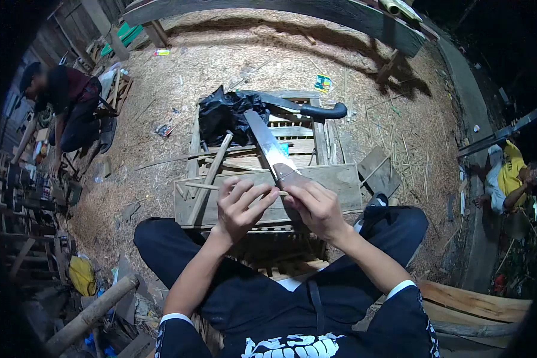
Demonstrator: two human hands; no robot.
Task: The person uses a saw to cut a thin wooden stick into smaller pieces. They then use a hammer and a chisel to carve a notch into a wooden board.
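My left hand [243, 207] pinches a thin wooden stick [201, 186], which runs sideways through its fingers toward my right hand. My right hand [317, 207] is closed around the brown handle of a long knife [268, 141], its fingertips right at the stick's end. The bright blade points away from me, over a low slatted wooden bench [334, 179]. Part of the handle is hidden beneath my right hand. A second long blade with a dark curved handle [324, 111] lies farther back, beside a crumpled black plastic bag [224, 113].
Loose wooden strips [212, 176] lean across the bench's left side. Wood shavings [232, 56] cover the ground. A thick pole [95, 313] lies at lower left. One person [71, 107] crouches at left; another in a yellow shirt [510, 179] sits at right.
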